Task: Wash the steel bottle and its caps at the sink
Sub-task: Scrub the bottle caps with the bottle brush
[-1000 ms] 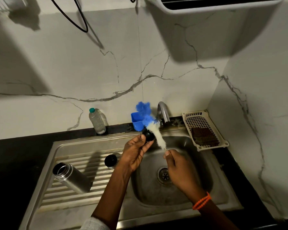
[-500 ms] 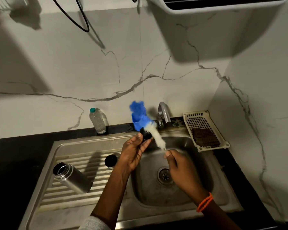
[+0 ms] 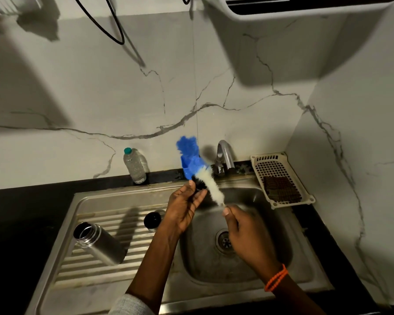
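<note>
The open steel bottle [image 3: 100, 243] lies tilted on the ribbed drainboard at the left, mouth toward the upper left. A black-topped steel cap [image 3: 153, 220] stands on the drainboard beside my left wrist. My left hand [image 3: 184, 205] pinches a small black cap [image 3: 199, 183] at its fingertips, above the sink basin [image 3: 237, 267]. My right hand [image 3: 245, 233] grips the handle of a bottle brush [image 3: 210, 181] with white and blue bristles. The brush slants up and left, and its white bristles press against the black cap.
The tap [image 3: 224, 155] stands behind the basin, with a blue holder [image 3: 187, 167] to its left. A clear plastic bottle [image 3: 134, 165] with a green lid stands on the dark counter. A cream perforated tray [image 3: 282, 178] with a brown scrubber sits at the right.
The brush's blue tip has swung further left and up, and my left hand with the black cap has shifted slightly. The steel bottle and the other cap have not moved.
</note>
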